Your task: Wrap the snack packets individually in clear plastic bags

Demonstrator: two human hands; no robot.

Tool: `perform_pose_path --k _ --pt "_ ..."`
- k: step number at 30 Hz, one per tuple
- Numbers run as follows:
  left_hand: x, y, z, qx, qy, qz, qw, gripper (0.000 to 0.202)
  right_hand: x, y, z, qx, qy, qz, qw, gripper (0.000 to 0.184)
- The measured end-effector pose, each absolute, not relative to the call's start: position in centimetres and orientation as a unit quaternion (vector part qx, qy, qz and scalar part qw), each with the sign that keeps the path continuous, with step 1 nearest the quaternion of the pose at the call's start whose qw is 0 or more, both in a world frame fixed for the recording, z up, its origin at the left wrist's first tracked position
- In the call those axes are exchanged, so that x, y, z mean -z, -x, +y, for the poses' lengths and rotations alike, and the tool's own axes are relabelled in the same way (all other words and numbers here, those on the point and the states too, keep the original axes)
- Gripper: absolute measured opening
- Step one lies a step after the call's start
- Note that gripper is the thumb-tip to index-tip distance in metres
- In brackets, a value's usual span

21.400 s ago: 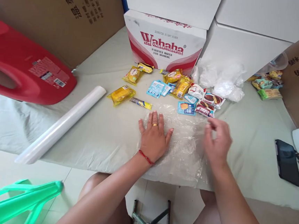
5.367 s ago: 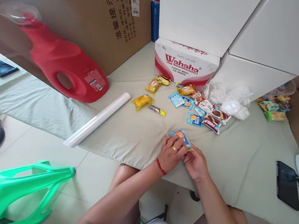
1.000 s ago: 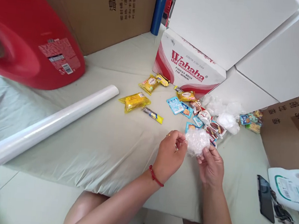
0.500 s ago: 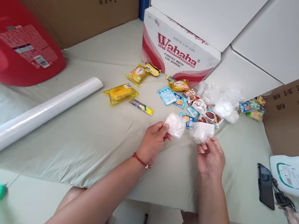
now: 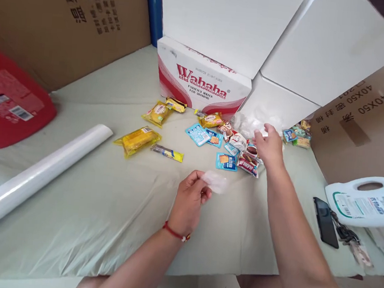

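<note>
L hand (image 5: 188, 202) pinches wad (image 5: 216, 182); R hand (image 5: 269, 146) over snacks (image 5: 226, 161)

red jug (image 5: 10, 105): cropped, far left of left hand (image 5: 188, 202) | wrapped bundle (image 5: 216, 182) between its fingertips: contents blurred | right hand (image 5: 269, 146): underside hidden

Left hand (image 5: 188, 202) pinches wrapped bundle (image 5: 216, 182); right hand (image 5: 268, 146) at crumpled film pile (image 5: 247, 121), beside snack packets (image 5: 226, 161).
</note>
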State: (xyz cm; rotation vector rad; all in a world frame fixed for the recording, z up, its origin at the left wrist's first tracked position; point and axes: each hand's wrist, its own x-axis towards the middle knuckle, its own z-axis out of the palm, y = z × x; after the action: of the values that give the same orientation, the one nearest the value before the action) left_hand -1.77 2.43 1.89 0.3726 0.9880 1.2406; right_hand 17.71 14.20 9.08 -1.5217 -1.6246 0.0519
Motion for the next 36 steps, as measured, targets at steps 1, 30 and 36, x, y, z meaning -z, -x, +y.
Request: perform_pose_path --k 1,30,36 --pt "-2.0 1.9 2.4 -0.565 -0.152 0.426 0.69 0.015 -7.7 -17.4 13.7 -0.03 0.612 -0.66 0.436 0.038" --pt "0.2 -0.5 2.6 -0.504 -0.325 0.446 0.665 0.016 0.8 -17.2 2.3 -0.485 0.589 -0.424 0.488 0.031" --pt "0.7 -1.4 2.3 -0.461 -0.426 0.484 0.61 0.028 1.0 -17.1 1.5 -0.478 0.549 -0.533 0.43 0.026"
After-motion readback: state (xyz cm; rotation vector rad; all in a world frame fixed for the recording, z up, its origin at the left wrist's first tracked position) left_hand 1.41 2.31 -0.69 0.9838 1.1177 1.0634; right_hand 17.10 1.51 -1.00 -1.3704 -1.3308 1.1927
